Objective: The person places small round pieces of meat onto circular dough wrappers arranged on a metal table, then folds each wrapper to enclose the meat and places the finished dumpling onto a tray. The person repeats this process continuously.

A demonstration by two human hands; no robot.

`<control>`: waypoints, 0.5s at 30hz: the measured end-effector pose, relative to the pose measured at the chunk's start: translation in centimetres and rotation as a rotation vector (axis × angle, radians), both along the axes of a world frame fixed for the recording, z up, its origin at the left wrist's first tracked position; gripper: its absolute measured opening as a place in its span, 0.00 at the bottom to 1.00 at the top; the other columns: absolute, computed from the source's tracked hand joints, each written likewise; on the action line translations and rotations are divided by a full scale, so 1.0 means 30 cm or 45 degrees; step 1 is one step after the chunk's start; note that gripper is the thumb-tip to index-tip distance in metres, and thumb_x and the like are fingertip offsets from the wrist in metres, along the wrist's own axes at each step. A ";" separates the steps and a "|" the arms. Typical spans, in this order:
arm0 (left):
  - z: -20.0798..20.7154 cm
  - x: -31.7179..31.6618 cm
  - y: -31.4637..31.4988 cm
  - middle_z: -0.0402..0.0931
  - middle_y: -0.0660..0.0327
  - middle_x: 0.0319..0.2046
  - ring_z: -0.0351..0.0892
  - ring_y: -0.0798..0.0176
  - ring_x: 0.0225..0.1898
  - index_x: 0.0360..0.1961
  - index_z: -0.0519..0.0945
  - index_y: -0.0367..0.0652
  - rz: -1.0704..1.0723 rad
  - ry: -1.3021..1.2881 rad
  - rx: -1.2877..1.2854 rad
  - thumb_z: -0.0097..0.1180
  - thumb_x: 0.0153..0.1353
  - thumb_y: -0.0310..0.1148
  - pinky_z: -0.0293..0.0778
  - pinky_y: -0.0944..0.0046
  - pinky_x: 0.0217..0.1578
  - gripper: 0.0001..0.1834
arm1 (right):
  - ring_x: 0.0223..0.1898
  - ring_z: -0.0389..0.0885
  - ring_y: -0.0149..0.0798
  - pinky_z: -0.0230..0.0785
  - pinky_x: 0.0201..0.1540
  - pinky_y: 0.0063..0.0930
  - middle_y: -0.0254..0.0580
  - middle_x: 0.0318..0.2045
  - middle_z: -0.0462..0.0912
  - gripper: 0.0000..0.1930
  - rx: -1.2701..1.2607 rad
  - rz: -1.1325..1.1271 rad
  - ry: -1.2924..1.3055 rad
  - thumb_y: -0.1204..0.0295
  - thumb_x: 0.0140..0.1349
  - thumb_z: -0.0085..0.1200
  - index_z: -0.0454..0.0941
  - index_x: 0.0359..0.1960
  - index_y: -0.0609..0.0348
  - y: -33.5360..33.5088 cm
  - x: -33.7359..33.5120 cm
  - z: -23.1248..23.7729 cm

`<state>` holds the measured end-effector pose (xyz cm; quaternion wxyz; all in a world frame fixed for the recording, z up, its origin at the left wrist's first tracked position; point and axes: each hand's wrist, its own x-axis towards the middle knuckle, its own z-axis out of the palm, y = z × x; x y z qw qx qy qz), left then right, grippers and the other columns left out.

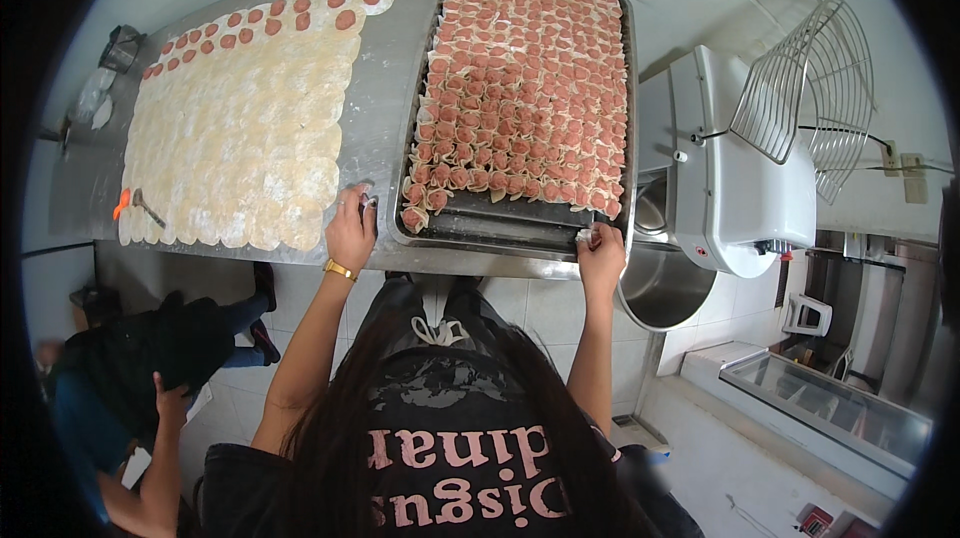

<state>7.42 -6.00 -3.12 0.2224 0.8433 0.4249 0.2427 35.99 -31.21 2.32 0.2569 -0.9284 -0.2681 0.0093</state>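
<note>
A large dark metal tray (pixel 460 230) holds many rows of small open dumplings (pixel 525 88) with pink filling in pale dough. Along its near edge a strip of bare metal shows. My right hand (pixel 602 258) is at the near right corner of the tray, fingers pinched round a small pale piece of dough (pixel 585 235). Left of the tray, my left hand (pixel 350 230) is closed at the table's near edge; a dark bit shows by its fingers, too small to name. Further left lies a sheet of overlapping floured dough rounds (pixel 235 138), with balls of pink filling (pixel 273 26) along its far rows.
The steel table (pixel 385 68) carries everything. An orange-handled tool (pixel 123 204) lies at the dough's near left corner. To the right stand a white mixer (pixel 745 168) with a wire guard (pixel 790 88) and a steel bowl (pixel 665 288). A person (pixel 150 378) is below left.
</note>
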 end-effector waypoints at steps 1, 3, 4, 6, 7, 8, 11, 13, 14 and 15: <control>0.000 0.000 0.001 0.72 0.54 0.42 0.76 0.47 0.37 0.50 0.70 0.46 -0.003 -0.001 0.005 0.50 0.60 0.31 0.74 0.53 0.32 0.16 | 0.27 0.76 0.40 0.70 0.33 0.31 0.41 0.27 0.75 0.15 -0.008 -0.001 0.004 0.79 0.43 0.60 0.78 0.36 0.61 0.000 0.000 0.000; 0.001 0.001 0.002 0.73 0.54 0.42 0.76 0.47 0.37 0.50 0.70 0.46 -0.003 -0.002 0.017 0.50 0.60 0.31 0.74 0.53 0.32 0.16 | 0.27 0.76 0.40 0.70 0.33 0.31 0.41 0.27 0.75 0.15 -0.012 0.002 0.001 0.79 0.43 0.60 0.78 0.36 0.61 0.001 0.000 0.000; 0.001 0.001 0.003 0.73 0.54 0.42 0.77 0.47 0.37 0.50 0.70 0.46 0.000 -0.002 0.024 0.50 0.60 0.31 0.74 0.53 0.32 0.16 | 0.27 0.76 0.40 0.70 0.33 0.32 0.41 0.27 0.75 0.15 -0.008 0.005 -0.006 0.79 0.43 0.60 0.78 0.36 0.61 0.001 0.000 0.000; -0.002 -0.001 0.003 0.73 0.53 0.42 0.76 0.47 0.37 0.49 0.70 0.46 0.005 -0.003 0.026 0.50 0.60 0.31 0.74 0.52 0.32 0.15 | 0.27 0.76 0.41 0.70 0.33 0.33 0.42 0.27 0.75 0.15 -0.005 0.008 -0.013 0.79 0.43 0.60 0.78 0.37 0.61 0.001 0.001 -0.001; -0.005 -0.003 0.001 0.73 0.53 0.42 0.76 0.46 0.37 0.49 0.71 0.46 0.006 -0.003 0.020 0.50 0.60 0.31 0.74 0.52 0.32 0.15 | 0.27 0.76 0.42 0.70 0.33 0.33 0.42 0.27 0.75 0.15 -0.006 0.008 -0.014 0.79 0.43 0.59 0.78 0.37 0.60 0.000 0.001 -0.002; -0.011 -0.005 -0.002 0.73 0.52 0.42 0.76 0.46 0.37 0.49 0.71 0.46 0.007 -0.034 0.028 0.50 0.60 0.31 0.73 0.52 0.32 0.15 | 0.27 0.76 0.42 0.70 0.32 0.34 0.43 0.27 0.75 0.15 0.001 0.004 -0.007 0.79 0.43 0.59 0.78 0.37 0.60 -0.002 0.001 -0.004; -0.026 -0.004 0.007 0.72 0.51 0.42 0.76 0.44 0.38 0.48 0.71 0.45 -0.029 -0.036 0.077 0.49 0.61 0.31 0.73 0.50 0.34 0.14 | 0.29 0.77 0.46 0.70 0.33 0.38 0.46 0.31 0.75 0.16 0.028 -0.011 0.032 0.81 0.43 0.58 0.77 0.37 0.60 -0.003 0.000 -0.007; -0.030 -0.004 0.012 0.73 0.48 0.42 0.75 0.42 0.40 0.48 0.72 0.43 -0.077 -0.085 0.061 0.47 0.62 0.30 0.73 0.51 0.37 0.13 | 0.29 0.77 0.48 0.70 0.32 0.39 0.47 0.30 0.75 0.16 0.076 -0.027 0.060 0.82 0.42 0.58 0.76 0.36 0.61 -0.005 0.002 -0.004; -0.031 -0.005 0.013 0.73 0.48 0.41 0.75 0.43 0.41 0.48 0.72 0.41 -0.089 -0.071 0.096 0.47 0.62 0.30 0.72 0.52 0.37 0.13 | 0.29 0.77 0.49 0.70 0.32 0.40 0.47 0.30 0.74 0.15 0.088 -0.012 0.067 0.82 0.42 0.57 0.76 0.36 0.61 -0.009 0.000 -0.003; -0.030 -0.004 0.011 0.73 0.48 0.41 0.74 0.42 0.41 0.48 0.72 0.39 -0.071 -0.001 0.078 0.47 0.62 0.30 0.72 0.52 0.39 0.14 | 0.29 0.77 0.49 0.69 0.32 0.40 0.48 0.29 0.74 0.15 0.089 -0.033 0.104 0.82 0.42 0.57 0.76 0.35 0.61 -0.012 0.004 -0.002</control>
